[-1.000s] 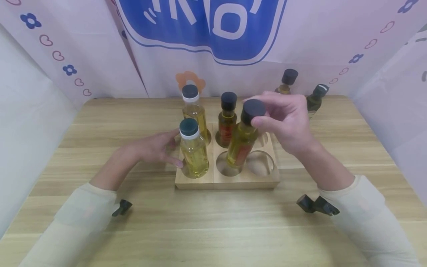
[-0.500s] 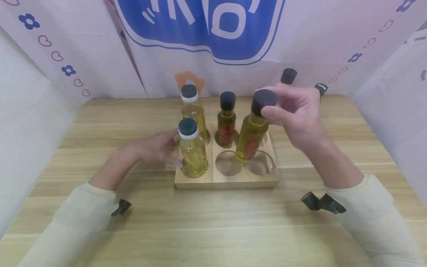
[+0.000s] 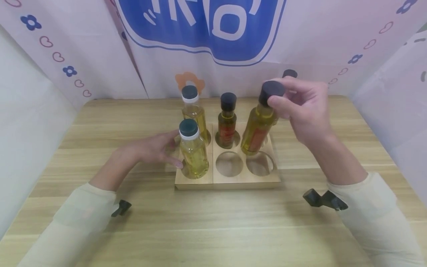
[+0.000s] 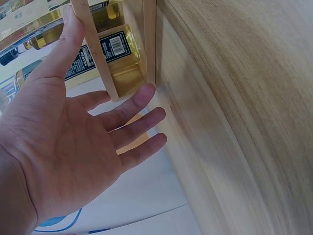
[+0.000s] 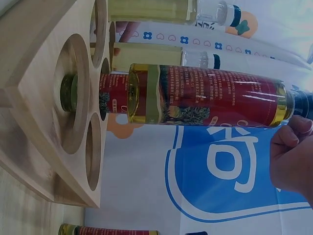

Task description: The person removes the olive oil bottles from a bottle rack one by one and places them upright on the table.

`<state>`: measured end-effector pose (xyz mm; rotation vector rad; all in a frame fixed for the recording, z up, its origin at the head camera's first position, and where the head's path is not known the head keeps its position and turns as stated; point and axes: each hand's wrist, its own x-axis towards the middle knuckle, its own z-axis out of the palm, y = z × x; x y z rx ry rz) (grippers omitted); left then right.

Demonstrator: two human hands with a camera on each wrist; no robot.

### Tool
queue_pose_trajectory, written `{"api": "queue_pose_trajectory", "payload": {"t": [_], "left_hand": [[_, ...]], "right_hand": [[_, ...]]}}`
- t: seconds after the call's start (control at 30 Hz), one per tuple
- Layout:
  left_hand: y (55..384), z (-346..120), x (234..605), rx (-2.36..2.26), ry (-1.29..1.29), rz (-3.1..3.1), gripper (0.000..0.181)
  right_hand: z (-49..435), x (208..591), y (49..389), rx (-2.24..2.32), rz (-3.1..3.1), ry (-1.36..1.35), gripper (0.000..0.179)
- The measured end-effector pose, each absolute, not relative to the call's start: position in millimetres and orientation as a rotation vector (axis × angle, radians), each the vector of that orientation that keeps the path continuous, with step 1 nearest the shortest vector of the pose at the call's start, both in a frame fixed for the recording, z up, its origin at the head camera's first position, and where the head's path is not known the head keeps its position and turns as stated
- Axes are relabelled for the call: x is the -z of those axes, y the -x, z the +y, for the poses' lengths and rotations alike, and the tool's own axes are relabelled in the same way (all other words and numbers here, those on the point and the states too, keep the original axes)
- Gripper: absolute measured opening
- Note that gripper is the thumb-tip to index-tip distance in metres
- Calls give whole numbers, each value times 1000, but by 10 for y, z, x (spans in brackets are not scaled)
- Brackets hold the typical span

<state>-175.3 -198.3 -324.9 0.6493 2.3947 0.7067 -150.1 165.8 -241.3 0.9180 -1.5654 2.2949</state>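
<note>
My right hand [image 3: 308,109] pinches the black cap of an oil bottle [image 3: 256,129] with a red label. The bottle hangs slightly tilted above the right part of the wooden rack [image 3: 245,180]. In the right wrist view its base is clear of the round holes. My left hand [image 3: 155,148] lies at the rack's left side, thumb at its upper edge and fingers extended in the left wrist view. Beside that hand, a pale oil bottle [image 3: 195,157] with a green cap stands in the front left hole, and another pale bottle [image 3: 193,111] stands behind it.
A smaller red-labelled bottle [image 3: 227,126] stands in the rack's back middle hole. Behind my right hand shows the black cap [image 3: 289,73] of another bottle. A white cloth with a blue print [image 3: 200,29] hangs behind the wooden table [image 3: 213,230].
My right hand has carried the oil bottle up, back and to the right, away from over the front middle hole. My left hand has stayed in place.
</note>
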Motion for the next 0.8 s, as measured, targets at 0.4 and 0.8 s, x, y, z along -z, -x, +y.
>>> {"api": "queue_pose_trajectory", "payload": {"t": [0.4, 0.8], "left_hand": [[1746, -1987, 3241, -712, -633, 2383, 120], [1753, -1988, 3257, -720, -617, 2378, 122]], "right_hand": [[1724, 2496, 1635, -2175, -1667, -802, 16], [1752, 2537, 1820, -2167, -1658, -650, 15]]}}
